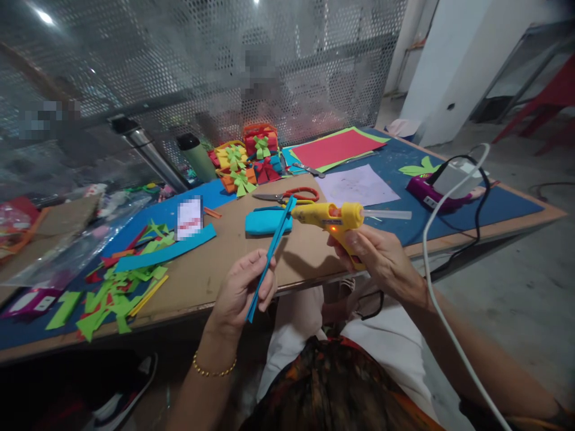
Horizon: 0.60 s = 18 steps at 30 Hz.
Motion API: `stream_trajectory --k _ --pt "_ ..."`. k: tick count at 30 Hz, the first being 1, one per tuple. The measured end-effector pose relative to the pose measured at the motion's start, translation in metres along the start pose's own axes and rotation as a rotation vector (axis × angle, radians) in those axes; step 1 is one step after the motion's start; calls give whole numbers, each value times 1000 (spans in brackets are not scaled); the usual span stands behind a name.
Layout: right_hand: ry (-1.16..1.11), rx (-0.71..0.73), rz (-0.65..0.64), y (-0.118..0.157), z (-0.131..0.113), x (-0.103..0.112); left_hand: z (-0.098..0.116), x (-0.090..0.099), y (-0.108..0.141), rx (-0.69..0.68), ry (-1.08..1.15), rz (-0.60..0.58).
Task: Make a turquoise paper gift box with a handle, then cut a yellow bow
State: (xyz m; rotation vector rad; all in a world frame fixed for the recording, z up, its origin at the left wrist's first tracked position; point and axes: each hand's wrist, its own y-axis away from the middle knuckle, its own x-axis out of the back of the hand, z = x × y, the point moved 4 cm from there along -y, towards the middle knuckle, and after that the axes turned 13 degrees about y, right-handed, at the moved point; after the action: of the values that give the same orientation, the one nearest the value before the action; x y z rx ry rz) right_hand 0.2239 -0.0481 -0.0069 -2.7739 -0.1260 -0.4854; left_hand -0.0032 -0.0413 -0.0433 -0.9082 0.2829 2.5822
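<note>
While the left hand (249, 278) holds the narrow blue strip (275, 246) in a closed pinch at the centre of the frame, the right hand (384, 257), right of centre, is wrapped around the handle of the yellow glue gun (326, 215). The nozzle (296, 211) lies at the strip's upper end; contact cannot be confirmed. An indicator (333, 228) on the gun glows orange. Behind the strip, a blue paper bundle (263, 223) rests on the cardboard (202, 275), just below the scissors (300, 194). Step in hand appears to be glue application to the strip. The next move calls for steady nozzle alignment, both hands clear of the tip.
</note>
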Motion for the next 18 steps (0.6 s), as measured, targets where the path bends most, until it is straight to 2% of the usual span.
stream_trajectory --k 5,10,18 --pt "30 42 -43 6 -3 -3 -1 0 -1 -12 0 -7" --pt "58 26 -72 10 -4 -4 -1 0 -1 -20 18 1" --pt "60 27 -29 5 -7 3 -1 2 0 -14 6 -15"
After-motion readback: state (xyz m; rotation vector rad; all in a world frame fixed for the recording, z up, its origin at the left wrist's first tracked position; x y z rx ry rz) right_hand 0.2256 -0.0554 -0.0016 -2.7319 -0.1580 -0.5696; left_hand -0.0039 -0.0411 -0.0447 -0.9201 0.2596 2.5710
